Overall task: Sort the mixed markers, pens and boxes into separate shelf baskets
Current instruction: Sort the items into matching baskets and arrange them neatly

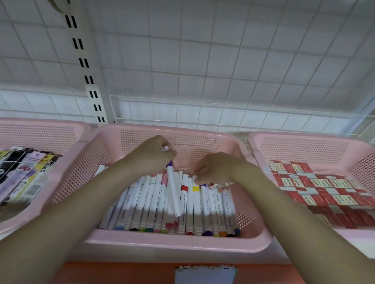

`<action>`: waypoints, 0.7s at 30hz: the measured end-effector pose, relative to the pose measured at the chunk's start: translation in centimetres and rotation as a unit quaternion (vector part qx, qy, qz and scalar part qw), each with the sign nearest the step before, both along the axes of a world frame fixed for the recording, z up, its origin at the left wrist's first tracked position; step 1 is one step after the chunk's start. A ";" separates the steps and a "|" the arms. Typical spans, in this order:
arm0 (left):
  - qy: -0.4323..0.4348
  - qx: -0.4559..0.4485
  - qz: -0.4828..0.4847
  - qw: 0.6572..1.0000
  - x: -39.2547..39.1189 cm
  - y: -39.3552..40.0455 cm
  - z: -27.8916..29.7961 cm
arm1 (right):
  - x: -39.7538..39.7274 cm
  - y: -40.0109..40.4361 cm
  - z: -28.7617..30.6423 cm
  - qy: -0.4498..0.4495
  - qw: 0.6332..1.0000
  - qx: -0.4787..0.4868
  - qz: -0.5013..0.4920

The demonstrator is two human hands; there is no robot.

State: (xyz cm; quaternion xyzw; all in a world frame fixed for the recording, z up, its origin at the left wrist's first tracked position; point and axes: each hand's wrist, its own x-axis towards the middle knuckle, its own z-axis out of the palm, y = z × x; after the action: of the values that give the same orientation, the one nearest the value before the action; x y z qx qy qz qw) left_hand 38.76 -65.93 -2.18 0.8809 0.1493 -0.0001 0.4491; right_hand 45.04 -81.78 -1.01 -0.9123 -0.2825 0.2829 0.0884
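A white object, seemingly a marker cap, is pinched in the curled left hand (pixel 152 155), above a loose white marker (pixel 173 190). Markers (pixel 192 208) are touched by the right hand (pixel 215 168), grip unclear. The hands are flanked by packaged pens (pixel 21 178) and red boxes (pixel 321 189).

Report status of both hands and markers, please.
Left hand grips white purple-capped marker. Right hand pinches marker tips. Middle pink plastic basket holds the row. Nothing blocking.

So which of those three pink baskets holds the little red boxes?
The right-hand basket, filled with red boxes; the middle one holds markers, the left one packaged pens.
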 end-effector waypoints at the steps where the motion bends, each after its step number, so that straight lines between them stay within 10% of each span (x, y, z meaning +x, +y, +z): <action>1: 0.001 -0.011 0.002 1.000 -0.1 0.1 0.0 | 0.1 0.2 -0.1 0.018 1.000 -0.003 -0.002; 21: 0.066 0.157 -0.157 0.973 3.3 -2.3 -2.2 | -1.0 -1.0 -1.9 -0.082 0.989 0.002 -0.122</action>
State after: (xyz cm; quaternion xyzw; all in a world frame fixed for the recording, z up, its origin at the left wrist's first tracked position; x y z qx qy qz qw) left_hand 42.10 -68.19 -4.42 0.9508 0.0361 -0.1054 0.2890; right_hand 44.05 -82.76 -2.88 -0.9598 -0.1760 0.1942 0.1002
